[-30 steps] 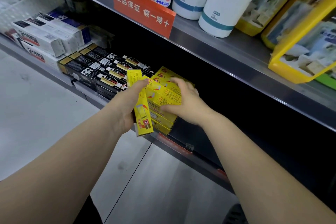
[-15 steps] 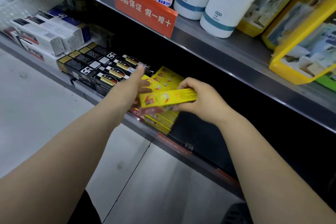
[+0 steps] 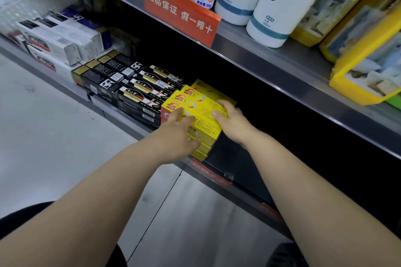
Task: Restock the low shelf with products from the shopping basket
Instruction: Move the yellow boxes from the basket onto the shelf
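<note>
A stack of yellow boxes [image 3: 201,104] lies at the front of the low shelf [image 3: 236,156], right of the black boxes. My left hand [image 3: 175,134] rests on the stack's near left end, fingers stretched over the top yellow box [image 3: 206,122]. My right hand [image 3: 232,121] presses on the right side of that same box, fingers laid across its top and its far edge. The box lies flat on the stack. The shopping basket is out of view.
Black boxes [image 3: 130,89] and white boxes [image 3: 58,43] fill the low shelf to the left. The shelf is dark and bare to the right of the yellow stack. An upper shelf [image 3: 271,65] with white bottles [image 3: 280,6], yellow packs and an orange sign [image 3: 180,11] overhangs it.
The yellow box that my left hand held upright was turned level, passed to my right hand and laid flat on the stack. Both hands now lie on it.
</note>
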